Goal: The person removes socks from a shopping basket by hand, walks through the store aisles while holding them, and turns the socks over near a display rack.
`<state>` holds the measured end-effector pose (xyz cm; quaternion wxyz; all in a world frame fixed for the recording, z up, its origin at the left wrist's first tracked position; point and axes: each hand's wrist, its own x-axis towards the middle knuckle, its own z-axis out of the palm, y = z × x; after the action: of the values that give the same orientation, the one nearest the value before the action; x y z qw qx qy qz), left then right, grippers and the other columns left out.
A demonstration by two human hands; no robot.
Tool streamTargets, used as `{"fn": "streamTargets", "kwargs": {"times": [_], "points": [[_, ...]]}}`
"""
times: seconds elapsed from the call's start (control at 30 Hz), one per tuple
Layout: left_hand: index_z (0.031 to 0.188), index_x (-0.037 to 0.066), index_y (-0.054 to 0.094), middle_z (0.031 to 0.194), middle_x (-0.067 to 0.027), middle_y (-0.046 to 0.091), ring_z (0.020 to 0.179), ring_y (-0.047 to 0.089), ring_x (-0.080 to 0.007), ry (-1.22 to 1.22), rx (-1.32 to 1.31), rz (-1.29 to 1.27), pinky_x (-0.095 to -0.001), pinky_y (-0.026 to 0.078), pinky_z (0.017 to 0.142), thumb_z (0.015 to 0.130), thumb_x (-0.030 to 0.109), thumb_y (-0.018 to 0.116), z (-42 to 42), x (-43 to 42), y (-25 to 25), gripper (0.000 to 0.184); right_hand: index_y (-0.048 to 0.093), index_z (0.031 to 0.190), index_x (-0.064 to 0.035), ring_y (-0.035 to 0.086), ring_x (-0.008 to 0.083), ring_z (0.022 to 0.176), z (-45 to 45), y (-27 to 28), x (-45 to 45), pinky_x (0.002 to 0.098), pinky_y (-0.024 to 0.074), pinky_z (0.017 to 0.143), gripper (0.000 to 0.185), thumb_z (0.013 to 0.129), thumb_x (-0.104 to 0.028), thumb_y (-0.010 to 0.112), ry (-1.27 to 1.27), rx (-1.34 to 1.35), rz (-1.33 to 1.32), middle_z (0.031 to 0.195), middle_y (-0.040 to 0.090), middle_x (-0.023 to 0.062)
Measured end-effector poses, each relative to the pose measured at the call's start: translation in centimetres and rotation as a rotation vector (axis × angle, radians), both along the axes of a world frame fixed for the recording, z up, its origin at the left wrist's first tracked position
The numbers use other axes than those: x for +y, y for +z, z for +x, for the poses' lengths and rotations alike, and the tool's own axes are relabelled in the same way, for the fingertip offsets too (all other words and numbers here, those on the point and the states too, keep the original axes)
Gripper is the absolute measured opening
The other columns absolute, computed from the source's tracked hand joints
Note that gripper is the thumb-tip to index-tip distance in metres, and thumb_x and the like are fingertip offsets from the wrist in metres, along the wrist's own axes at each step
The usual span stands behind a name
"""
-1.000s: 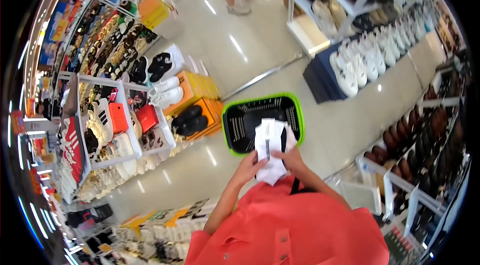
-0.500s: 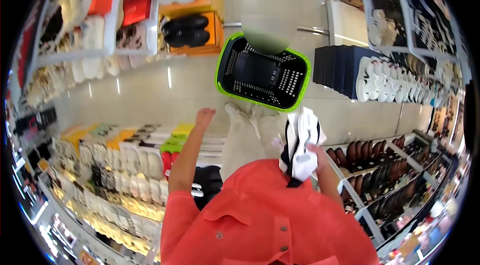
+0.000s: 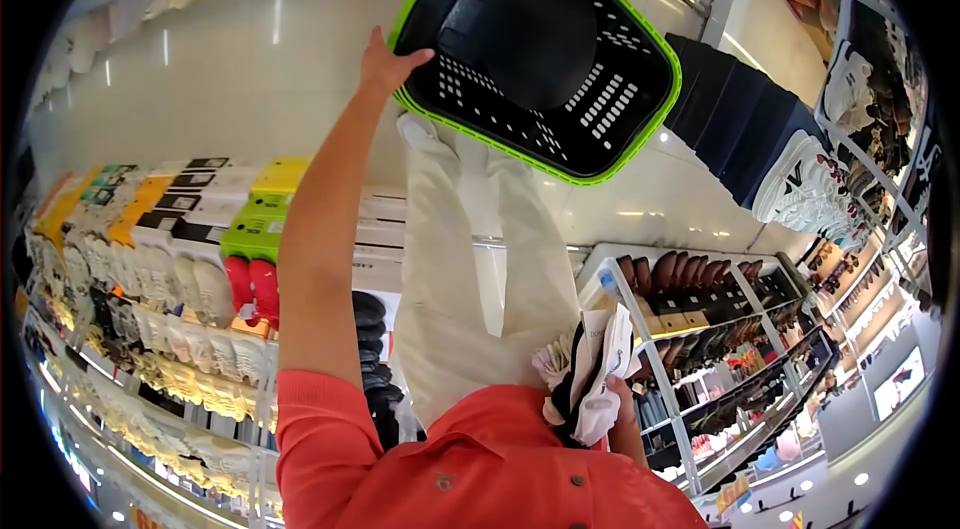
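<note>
My left hand (image 3: pixel 388 67) grips the left rim of a black shopping basket (image 3: pixel 470 134) with a bright green edge. Its thumb lies over the rim, with the fingers on the outer side. A smooth blurred round patch hides part of the basket's inside. Close to my body, my right hand (image 3: pixel 622 397) is closed on a bundle of white and black socks (image 3: pixel 600 364) with paper labels. Part of this hand is behind the bundle.
Shelves of pale shoes (image 3: pixel 200 289) and stacked shoeboxes (image 3: pixel 190 194) stand on the left. Brown shoes (image 3: pixel 690 274) fill a rack at lower right. Dark blue boxes (image 3: pixel 735 119) with white shoes (image 3: pixel 805 184) sit right of the basket. Shiny tiled floor (image 3: pixel 230 99) runs between the shelves.
My left hand has reached forward and taken hold of the basket's rim. The basket looks larger, closer and tilted. My right hand still holds the socks, lower in the view.
</note>
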<state>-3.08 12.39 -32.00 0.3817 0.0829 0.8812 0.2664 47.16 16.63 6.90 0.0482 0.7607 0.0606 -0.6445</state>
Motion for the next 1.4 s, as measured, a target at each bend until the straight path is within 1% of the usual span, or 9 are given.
{"fn": "streamTargets", "kwargs": {"times": [0.07, 0.17, 0.43, 0.6, 0.77, 0.9, 1.03, 1.3, 1.4], "points": [[0.122, -0.003, 0.041, 0.108, -0.026, 0.059, 0.103, 0.058, -0.0376, -0.03, -0.066, 0.001, -0.0406, 0.046, 0.089, 0.064, 0.035, 0.074, 0.3, 0.0, -0.3, 0.076, 0.045, 0.116, -0.0028, 0.06, 0.0218, 0.069, 0.4, 0.1, 0.6, 0.0316, 0.0536, 0.06, 0.051, 0.075, -0.027, 0.063, 0.045, -0.023, -0.037, 0.089, 0.059, 0.0101], [0.114, -0.001, 0.044, 0.103, -0.0256, 0.061, 0.098, 0.059, -0.0384, 0.003, 0.019, -0.107, -0.0424, 0.047, 0.086, 0.065, 0.03, 0.071, 2.0, -1.2, -0.4, 0.063, 0.046, 0.116, -0.0034, 0.06, 0.0215, 0.069, 0.5, -0.6, 1.1, 0.0315, 0.0536, 0.059, 0.051, 0.074, -0.026, 0.063, 0.056, -0.026, -0.051, 0.09, 0.059, 0.0099], [0.11, -0.001, 0.041, 0.097, -0.0248, 0.062, 0.093, 0.06, -0.0409, 0.165, 0.024, -0.189, -0.0444, 0.048, 0.081, 0.068, 0.029, 0.073, 9.3, -8.7, 2.5, 0.061, 0.046, 0.119, -0.004, 0.062, 0.0236, 0.076, 2.2, -0.4, 2.7, 0.0323, 0.0542, 0.066, 0.056, 0.072, -0.026, 0.065, 0.052, 0.015, -0.06, 0.093, 0.06, 0.0097], [0.094, 0.001, 0.051, 0.088, -0.0208, 0.063, 0.08, 0.061, -0.0382, 0.1, 0.357, -0.278, -0.0445, 0.047, 0.07, 0.077, 0.023, 0.07, 10.2, -13.4, 2.8, 0.034, 0.048, 0.114, 0.0021, 0.064, 0.0255, 0.075, 2.3, -1.8, 4.3, 0.0353, 0.0567, 0.068, 0.044, 0.079, -0.022, 0.06, 0.052, 0.142, -0.036, 0.091, 0.061, 0.0138], [0.087, 0.002, 0.051, 0.078, -0.0161, 0.061, 0.072, 0.059, -0.0366, 0.099, 0.096, 0.006, -0.0398, 0.045, 0.062, 0.081, 0.017, 0.066, 11.6, -14.1, 12.8, 0.022, 0.049, 0.114, 0.0001, 0.064, 0.0249, 0.079, 1.8, -2.2, 5.1, 0.0355, 0.0558, 0.072, 0.042, 0.08, -0.022, 0.059, 0.027, 0.284, -0.033, 0.093, 0.062, 0.0126], [0.092, 0.003, 0.049, 0.077, -0.0185, 0.06, 0.071, 0.058, -0.0392, 0.06, 0.052, 0.233, -0.0412, 0.045, 0.06, 0.083, 0.015, 0.062, 15.8, -13.2, 15.7, 0.021, 0.05, 0.114, -0.0002, 0.064, 0.0244, 0.08, 1.6, -1.8, 6.7, 0.0352, 0.0557, 0.072, 0.042, 0.079, -0.022, 0.061, 0.122, 0.309, -0.042, 0.093, 0.062, 0.0124], [0.11, 0.004, 0.044, 0.089, -0.0238, 0.059, 0.084, 0.056, -0.0444, -0.031, 0.017, -0.044, -0.048, 0.045, 0.071, 0.085, 0.012, 0.057, 16.2, -9.1, 17.4, 0.029, 0.05, 0.113, 0.0013, 0.065, 0.0272, 0.076, 0.0, -1.3, 7.1, 0.037, 0.0565, 0.069, 0.043, 0.079, -0.022, 0.062, 0.093, 0.371, 0.077, 0.09, 0.063, 0.0139], [0.123, 0.002, 0.041, 0.115, -0.0235, 0.052, 0.102, 0.052, -0.0414, -0.049, -0.061, -0.151, -0.0481, 0.044, 0.084, 0.08, 0.016, 0.063, 20.7, -5.1, 5.1, 0.05, 0.048, 0.115, -0.0005, 0.064, 0.0269, 0.078, 4.5, -3.6, 6.1, 0.0382, 0.0572, 0.069, 0.045, 0.075, -0.019, 0.061, 0.029, 0.193, 0.015, 0.091, 0.061, 0.0136], [0.134, 0.004, 0.035, 0.131, -0.0244, 0.038, 0.117, 0.04, -0.0405, -0.074, 0.441, -0.158, -0.0477, 0.037, 0.095, 0.077, 0.024, 0.067, 21.0, -2.8, 4.2, 0.068, 0.046, 0.119, -0.0006, 0.064, 0.0281, 0.08, 8.5, -4.8, 5.2, 0.0388, 0.0562, 0.071, 0.052, 0.073, -0.021, 0.061, 0.012, 0.083, 0.023, 0.093, 0.061, 0.0139]]}}
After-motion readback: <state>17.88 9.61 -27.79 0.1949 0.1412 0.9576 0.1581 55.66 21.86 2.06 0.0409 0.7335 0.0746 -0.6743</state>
